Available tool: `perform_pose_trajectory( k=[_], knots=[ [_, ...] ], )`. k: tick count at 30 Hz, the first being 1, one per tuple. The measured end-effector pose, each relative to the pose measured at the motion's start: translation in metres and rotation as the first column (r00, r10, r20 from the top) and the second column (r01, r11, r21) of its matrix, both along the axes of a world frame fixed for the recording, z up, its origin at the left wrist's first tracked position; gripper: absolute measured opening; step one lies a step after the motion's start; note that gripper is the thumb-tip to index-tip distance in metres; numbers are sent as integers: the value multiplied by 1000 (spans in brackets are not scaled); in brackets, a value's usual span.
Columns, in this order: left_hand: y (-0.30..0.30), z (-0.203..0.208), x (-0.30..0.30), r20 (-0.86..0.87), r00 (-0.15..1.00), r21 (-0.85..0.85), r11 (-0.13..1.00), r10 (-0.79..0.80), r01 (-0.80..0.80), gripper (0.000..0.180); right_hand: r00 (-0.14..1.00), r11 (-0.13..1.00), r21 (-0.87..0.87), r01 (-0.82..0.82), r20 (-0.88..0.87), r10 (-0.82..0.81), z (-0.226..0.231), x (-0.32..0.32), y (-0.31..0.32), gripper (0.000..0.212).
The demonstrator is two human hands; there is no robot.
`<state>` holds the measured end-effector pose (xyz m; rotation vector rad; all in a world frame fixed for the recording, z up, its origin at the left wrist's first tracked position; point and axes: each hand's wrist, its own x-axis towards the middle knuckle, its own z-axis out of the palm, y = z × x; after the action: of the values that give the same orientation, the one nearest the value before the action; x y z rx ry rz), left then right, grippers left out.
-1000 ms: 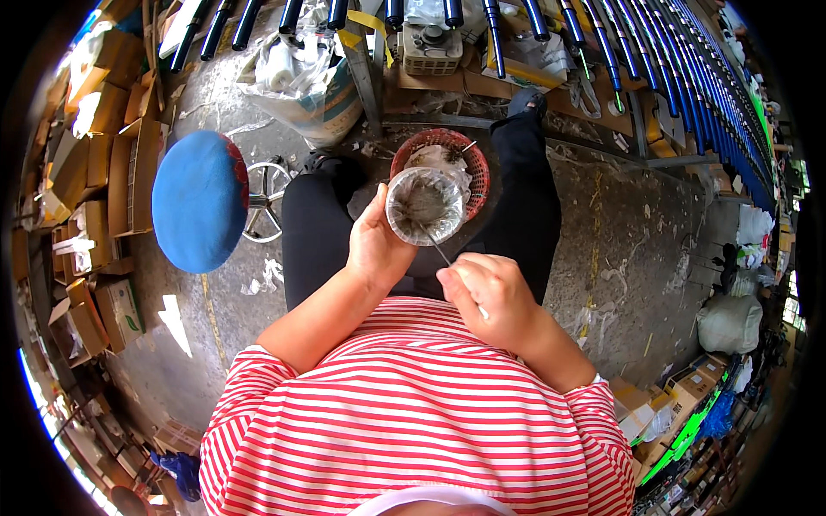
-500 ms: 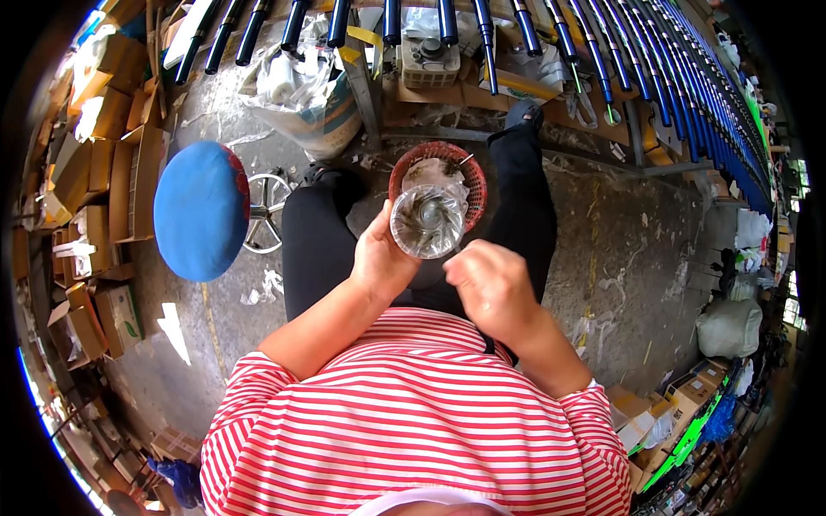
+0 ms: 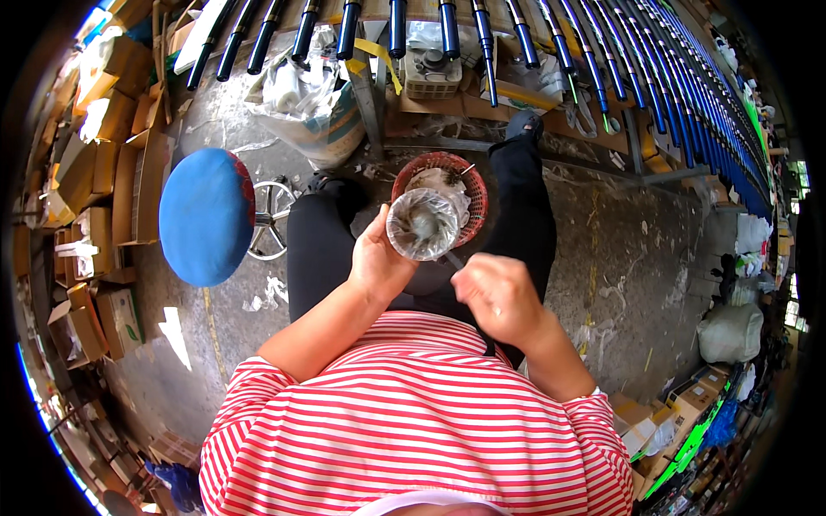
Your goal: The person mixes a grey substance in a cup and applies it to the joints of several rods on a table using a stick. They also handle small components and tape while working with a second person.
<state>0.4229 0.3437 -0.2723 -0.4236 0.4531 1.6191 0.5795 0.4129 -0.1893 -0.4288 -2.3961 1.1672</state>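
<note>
My left hand [image 3: 381,258] is closed round the side of a round cup lined with clear, crinkled plastic [image 3: 423,225], whose mouth faces up. Just right of the cup, my right hand [image 3: 497,291] has its fingers curled together. A thin, see-through strip [image 3: 453,258] seems to run from the cup's edge to those fingers; blur hides exactly what they grip. Beyond the cup, a red mesh basket [image 3: 483,185] stands between my legs with crumpled plastic inside, and the cup covers its near left part.
A blue round-seated stool [image 3: 205,217] stands to the left. At the far side, a rack holds several dark blue rods [image 3: 397,30] jutting toward me. Under it are a bucket of plastic scraps [image 3: 331,138] and a small crate [image 3: 430,82]. Cardboard boxes [image 3: 138,185] line the left.
The cup has tipped slightly and shifted a little left. My right hand has moved slightly right and nearer me, with the strip now showing between it and the cup.
</note>
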Motion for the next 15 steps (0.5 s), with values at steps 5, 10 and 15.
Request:
perform_pose_trajectory(
  k=[5, 10, 15],
  knots=[
    [5, -1, 13, 34, 998, 35, 998, -46, 45, 35, 1000, 987, 162, -3, 18, 0, 1, -12, -13, 10],
    [1, 4, 0, 0, 1000, 41, 999, 25, -25, 39, 994, 998, 18, 63, 90, -65, 6, 0, -2, 11],
    [2, 3, 10, 54, 998, 12, 999, -39, 39, 40, 999, 992, 117, -37, 30, 34, 2, -12, -16, 13]
  ],
)
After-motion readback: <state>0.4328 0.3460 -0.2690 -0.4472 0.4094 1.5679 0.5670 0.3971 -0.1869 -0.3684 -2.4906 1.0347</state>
